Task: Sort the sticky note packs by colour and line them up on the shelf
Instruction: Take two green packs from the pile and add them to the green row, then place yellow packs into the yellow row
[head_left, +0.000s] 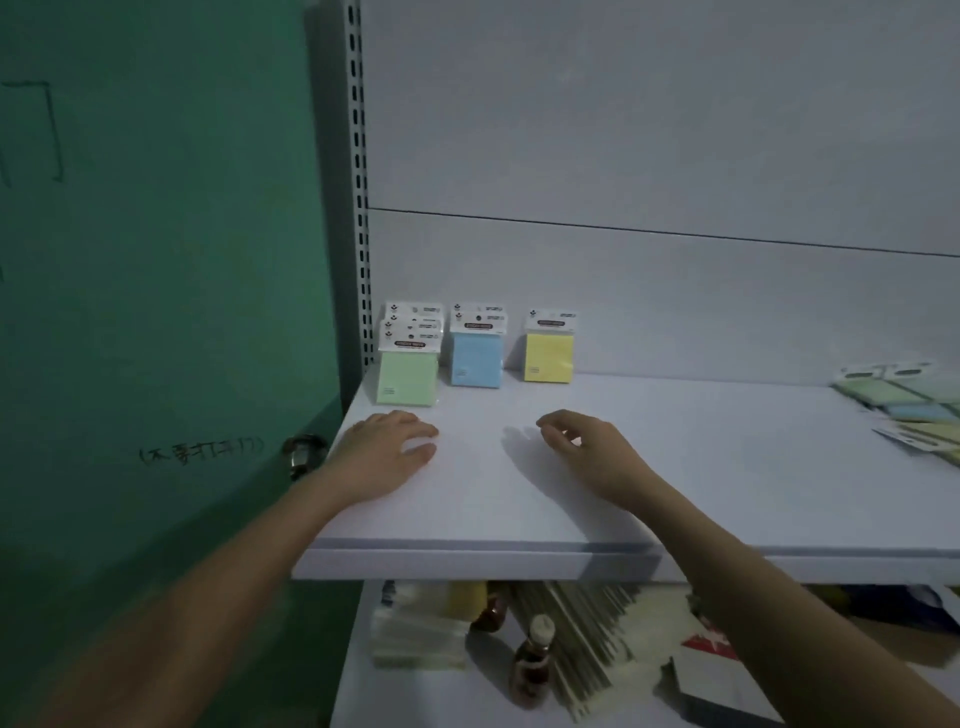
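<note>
Three upright groups of sticky note packs stand at the back left of the white shelf (519, 530): green packs (408, 382) in a row several deep, blue packs (477, 364) beside them, and a yellow pack (548, 357) further right. A loose pile of unsorted packs (904, 405) lies flat at the far right edge. My left hand (387, 447) rests flat on the shelf just in front of the green packs, holding nothing. My right hand (587, 447) hovers over the shelf's middle with fingers loosely curled and apart, holding nothing.
A green door (156, 312) with a metal knob (301, 452) stands left of the shelf's slotted upright (358, 182). Below the shelf lie bottles (530, 660), stacked packets and paper goods.
</note>
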